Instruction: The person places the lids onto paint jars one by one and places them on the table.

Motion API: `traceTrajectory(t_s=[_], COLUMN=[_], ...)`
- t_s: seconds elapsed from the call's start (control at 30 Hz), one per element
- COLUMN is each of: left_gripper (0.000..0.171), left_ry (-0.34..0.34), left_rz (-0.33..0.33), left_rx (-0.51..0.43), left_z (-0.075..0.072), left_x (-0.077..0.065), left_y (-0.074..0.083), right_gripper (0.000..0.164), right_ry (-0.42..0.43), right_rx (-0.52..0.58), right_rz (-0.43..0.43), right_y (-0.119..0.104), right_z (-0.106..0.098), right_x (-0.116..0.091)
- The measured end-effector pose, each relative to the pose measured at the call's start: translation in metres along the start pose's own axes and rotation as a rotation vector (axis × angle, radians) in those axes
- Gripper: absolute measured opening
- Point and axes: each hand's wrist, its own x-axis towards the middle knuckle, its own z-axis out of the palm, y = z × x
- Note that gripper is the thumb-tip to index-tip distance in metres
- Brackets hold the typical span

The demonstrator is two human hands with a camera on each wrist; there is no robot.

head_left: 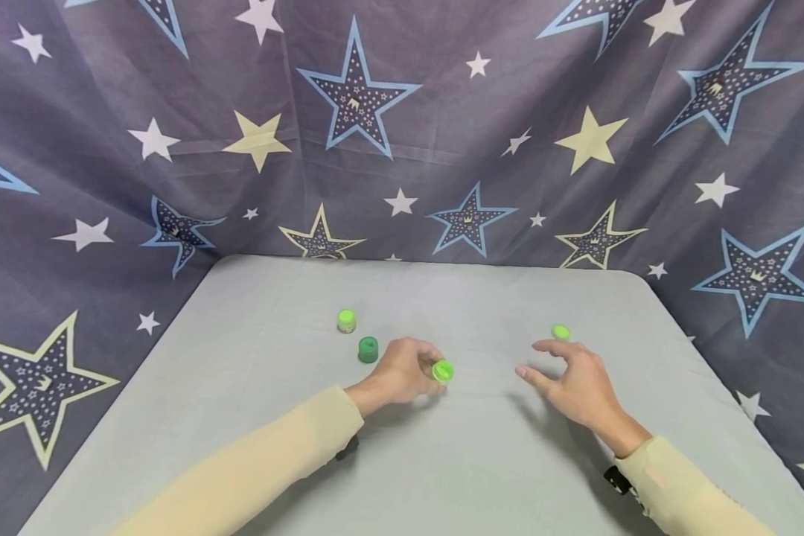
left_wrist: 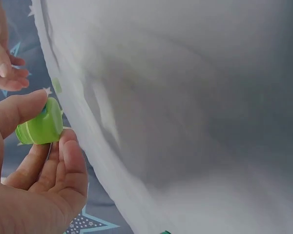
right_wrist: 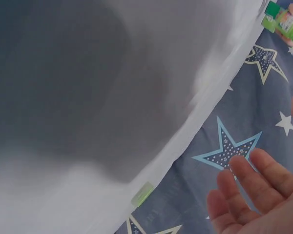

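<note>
My left hand (head_left: 404, 371) pinches a small lime-green tub (head_left: 443, 371) between thumb and fingers, just above the table. In the left wrist view the tub (left_wrist: 43, 124) lies between the thumb on one side and the fingertips on the other. A printed label shows on the tub (right_wrist: 289, 22) in the right wrist view. To the right, my right hand (head_left: 579, 383) hovers with thumb and fingers spread apart, holding nothing. Nearest to it is a flat lime-green disc (head_left: 560, 332), which looks like a lid, lying beyond the fingers.
Left of my left hand stands a dark green tub (head_left: 368, 350). Behind that is a clear-sided tub with a lime-green top (head_left: 346, 321). All rest on a table (head_left: 469, 461) with a pale grey cover. A star-patterned cloth (head_left: 429, 149) hangs behind and at both sides.
</note>
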Motion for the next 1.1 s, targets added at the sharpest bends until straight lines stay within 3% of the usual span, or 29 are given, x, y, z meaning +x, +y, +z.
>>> traceTrajectory(t_s=[0.23, 0.63, 1.1], left_gripper=[0.034, 0.036, 0.036], left_ry=[0.0, -0.005, -0.007], left_rz=[0.014, 0.002, 0.026], left_rx=[0.009, 0.024, 0.043], left_z=[-0.004, -0.01, -0.012], left_x=[-0.005, -0.013, -0.018], left_y=[-0.001, -0.004, -0.005], right_gripper=[0.044, 0.04, 0.042], right_ry=[0.011, 0.073, 0.027], right_rx=[0.01, -0.008, -0.04], right_rz=[0.037, 0.011, 0.104], right_y=[0.008, 0.026, 0.05], right_z=[-0.004, -0.01, -0.017], right_x=[0.006, 0.02, 0.037])
